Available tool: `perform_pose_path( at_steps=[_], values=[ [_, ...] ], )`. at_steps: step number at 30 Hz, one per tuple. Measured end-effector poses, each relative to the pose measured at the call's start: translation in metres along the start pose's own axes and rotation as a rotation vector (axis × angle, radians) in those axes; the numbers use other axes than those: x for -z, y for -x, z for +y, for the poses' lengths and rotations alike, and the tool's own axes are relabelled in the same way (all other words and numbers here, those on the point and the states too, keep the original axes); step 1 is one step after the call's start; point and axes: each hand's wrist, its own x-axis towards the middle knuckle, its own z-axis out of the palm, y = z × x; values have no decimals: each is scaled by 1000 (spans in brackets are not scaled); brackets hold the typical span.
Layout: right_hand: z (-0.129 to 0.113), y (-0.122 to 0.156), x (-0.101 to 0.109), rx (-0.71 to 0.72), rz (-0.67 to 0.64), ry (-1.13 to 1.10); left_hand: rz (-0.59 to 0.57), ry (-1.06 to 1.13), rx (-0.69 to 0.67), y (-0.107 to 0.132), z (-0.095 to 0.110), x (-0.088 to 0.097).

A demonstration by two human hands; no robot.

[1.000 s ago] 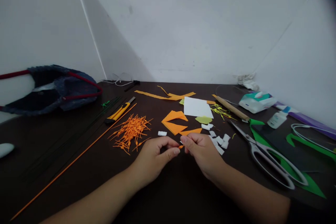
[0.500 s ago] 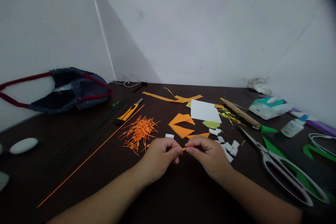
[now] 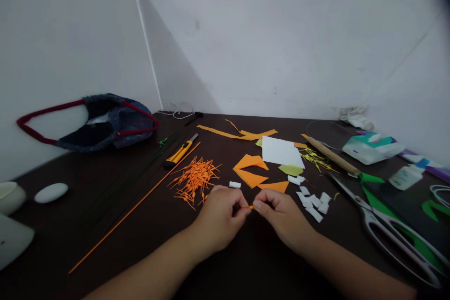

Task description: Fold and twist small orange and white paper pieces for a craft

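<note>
Between my two hands is a small orange twisted paper piece (image 3: 251,207), only its thicker middle showing. My left hand (image 3: 222,213) pinches one end, and my right hand (image 3: 281,215) is closed on the other with thumb and fingertips. Left of my left hand lies a pile of similar thin orange twisted pieces (image 3: 197,179). A small white roll (image 3: 235,184) rests just beyond its knuckles. Cut orange paper (image 3: 251,179) is spread beyond my hands, with an orange triangle (image 3: 277,186) behind my right fingers. Small white pieces (image 3: 314,214) lie beside my right hand.
To the right are large scissors (image 3: 369,218), a wooden-handled tool (image 3: 332,155) and a glue bottle (image 3: 408,176). On the left are a yellow utility knife (image 3: 181,151), a long orange stick (image 3: 135,206), a denim bag (image 3: 119,124) and a white oval object (image 3: 51,193).
The view has shifted, so everything sits a little further right in the picture. Both hands still pinch the orange piece, and their fingers have altered position slightly around it.
</note>
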Motion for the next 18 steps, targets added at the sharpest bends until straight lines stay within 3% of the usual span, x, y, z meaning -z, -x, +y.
perform_pose_path(
  at_steps=[8, 15, 18],
  values=[
    [5, -2, -8, -98, 21, -267, 56, -116, -176, 1, -10, -3],
    [15, -7, -3, -209, 93, -408, 38, -113, -132, -4, -16, 4],
    [17, -8, 3, -183, 136, -434, 38, -79, -90, -6, -17, 5]
  ],
)
